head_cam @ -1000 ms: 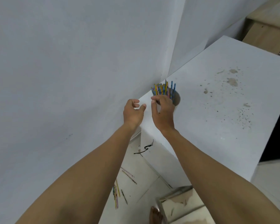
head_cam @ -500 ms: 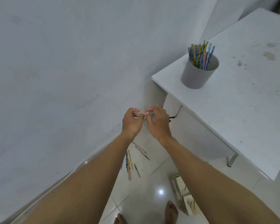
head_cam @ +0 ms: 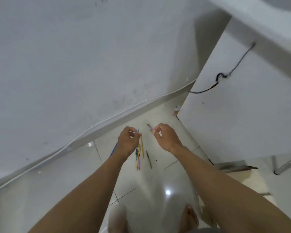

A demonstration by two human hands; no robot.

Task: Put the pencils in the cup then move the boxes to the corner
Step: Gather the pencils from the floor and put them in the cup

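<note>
Head view: pencils point(head_cam: 139, 153) loose on floor point(head_cam: 158, 182); left hand point(head_cam: 128, 142) pinching blue pencil point(head_cam: 137, 131), right hand point(head_cam: 165, 137) curled, grip contents unclear, prob. gathering for cup.

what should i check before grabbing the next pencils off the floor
1. Pencils within reach: ok, a loose bunch of pencils lies on the floor tiles just below both hands.
2. Left hand free: not ok, it looks pinched on a blue pencil.
3. Right hand free: cannot tell, fingers curled, and whether they hold something small is unclear.
4. Strays spotted: ok, one dark pencil lies apart, another near the right fingertips.
5. Cup in view: not ok, only the table edge shows.
</note>
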